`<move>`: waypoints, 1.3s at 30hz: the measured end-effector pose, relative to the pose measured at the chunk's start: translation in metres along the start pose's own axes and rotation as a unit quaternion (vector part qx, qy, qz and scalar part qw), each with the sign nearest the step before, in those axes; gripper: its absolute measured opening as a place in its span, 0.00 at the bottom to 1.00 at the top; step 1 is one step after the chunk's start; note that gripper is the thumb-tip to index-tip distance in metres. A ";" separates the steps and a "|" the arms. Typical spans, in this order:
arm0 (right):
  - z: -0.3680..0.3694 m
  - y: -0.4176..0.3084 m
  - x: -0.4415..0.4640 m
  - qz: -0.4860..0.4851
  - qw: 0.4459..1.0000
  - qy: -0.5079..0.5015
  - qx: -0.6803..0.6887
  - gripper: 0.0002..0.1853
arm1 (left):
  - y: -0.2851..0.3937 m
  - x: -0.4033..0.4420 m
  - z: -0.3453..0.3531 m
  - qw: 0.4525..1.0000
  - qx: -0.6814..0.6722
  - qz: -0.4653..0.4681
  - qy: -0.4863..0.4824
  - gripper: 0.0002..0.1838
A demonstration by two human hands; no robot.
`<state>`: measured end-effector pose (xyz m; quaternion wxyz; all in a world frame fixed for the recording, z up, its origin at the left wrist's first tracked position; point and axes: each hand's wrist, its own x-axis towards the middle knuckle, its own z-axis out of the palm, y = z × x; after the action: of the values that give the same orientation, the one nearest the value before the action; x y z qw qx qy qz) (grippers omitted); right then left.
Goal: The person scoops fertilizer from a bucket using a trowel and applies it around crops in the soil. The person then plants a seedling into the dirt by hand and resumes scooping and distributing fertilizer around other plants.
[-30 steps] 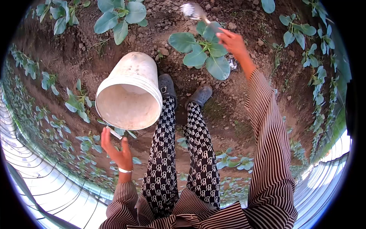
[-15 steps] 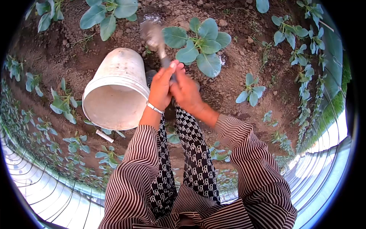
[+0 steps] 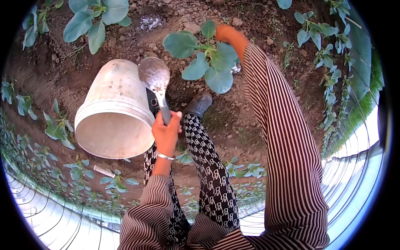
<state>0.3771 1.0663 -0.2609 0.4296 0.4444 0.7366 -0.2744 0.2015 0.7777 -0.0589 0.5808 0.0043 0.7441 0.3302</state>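
Observation:
My left hand (image 3: pixel 166 135), with a bracelet at the wrist, is wrapped round the grey handle of a hand trowel (image 3: pixel 155 77). The trowel's rounded metal blade points away from me, smeared with soil and white residue. Beside it is a dirty white bucket (image 3: pixel 110 91), its open rim toward me and no contents visible inside. My right hand (image 3: pixel 228 35) reaches in at the far right side of a broad-leaved plant (image 3: pixel 208 58). Leaves hide its fingers, so I cannot see what they touch.
White granules lie on the soil in a patch (image 3: pixel 151 23) and beside the plant (image 3: pixel 236 68). My shoe (image 3: pixel 198 104) is just below that plant. Other seedlings (image 3: pixel 100 16) grow around, and a small white piece (image 3: pixel 104 171) lies below the bucket.
My hands were together at the trowel and have separated. The right hand has moved up to the plant. My left hand has drawn the trowel down, closer to the bucket.

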 end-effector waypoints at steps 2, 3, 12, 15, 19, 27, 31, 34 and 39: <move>0.022 0.003 -0.003 0.009 0.996 -0.035 0.079 0.24 | -0.021 0.006 0.010 1.000 -0.017 -0.006 -0.003 0.08; 0.046 0.005 0.006 0.008 0.997 -0.025 0.068 0.25 | -0.029 0.005 0.015 0.999 -0.041 -0.021 -0.001 0.08; 0.058 -0.014 0.028 0.053 0.989 0.003 0.140 0.23 | -0.025 0.010 0.025 0.995 -0.086 -0.050 0.028 0.09; 0.065 -0.014 0.044 0.011 0.999 -0.013 0.040 0.19 | -0.020 0.011 0.022 0.996 -0.075 -0.042 0.020 0.09; 0.078 0.002 0.068 -0.087 0.996 -0.028 -0.019 0.17 | -0.016 0.013 0.022 0.995 -0.084 -0.046 0.020 0.09; 0.003 0.049 -0.011 0.178 0.777 -0.062 0.600 0.05 | -0.012 0.014 0.026 0.996 -0.076 -0.045 0.017 0.09; -0.022 0.124 -0.055 0.187 0.663 0.016 0.725 0.07 | -0.013 0.014 0.032 0.995 -0.089 -0.033 0.008 0.08; 0.007 0.191 -0.076 0.124 0.451 0.325 0.822 0.10 | -0.012 0.012 0.036 0.997 -0.075 -0.020 -0.001 0.08; 0.088 0.200 -0.145 0.076 0.367 0.381 0.845 0.09 | -0.025 0.006 0.046 0.994 -0.109 -0.007 -0.007 0.09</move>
<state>0.6238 1.0271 -0.1810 -0.4778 0.6869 0.1677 -0.5212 0.2490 0.7828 -0.0816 0.5848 -0.0618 0.6999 0.4054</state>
